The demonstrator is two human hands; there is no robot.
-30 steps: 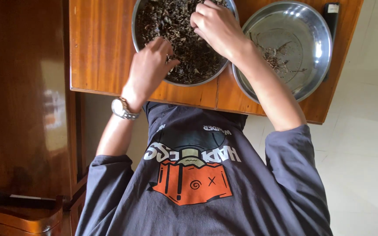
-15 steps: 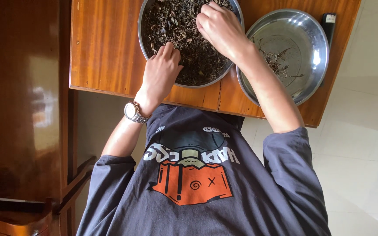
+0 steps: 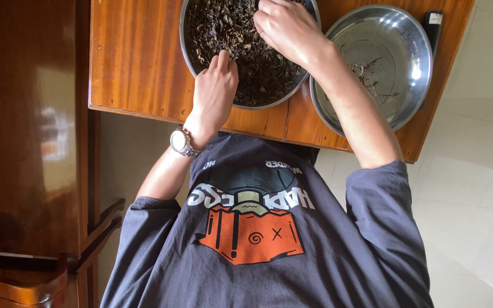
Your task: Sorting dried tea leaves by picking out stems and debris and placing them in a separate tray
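Two bowls (image 3: 246, 51) (image 3: 380, 63) at tabletop (image 3: 135, 57) near edge; left hand (image 3: 215, 91) spread flat, right hand (image 3: 286, 28) pinching leaves (image 3: 223, 28).

A polished reddish-brown wooden table (image 3: 135, 54) is carrying everything in view, its grain running across the top and a thin crack showing near the front edge. Two round steel bowls are sitting directly on it, their rims touching or nearly so. The larger bowl (image 3: 192, 54) is holding a heap of dark dried leaves (image 3: 223, 28); the smaller bowl (image 3: 412, 54) is holding only a few loose stems. A slim black object (image 3: 432, 28) is lying at the table's far right edge.
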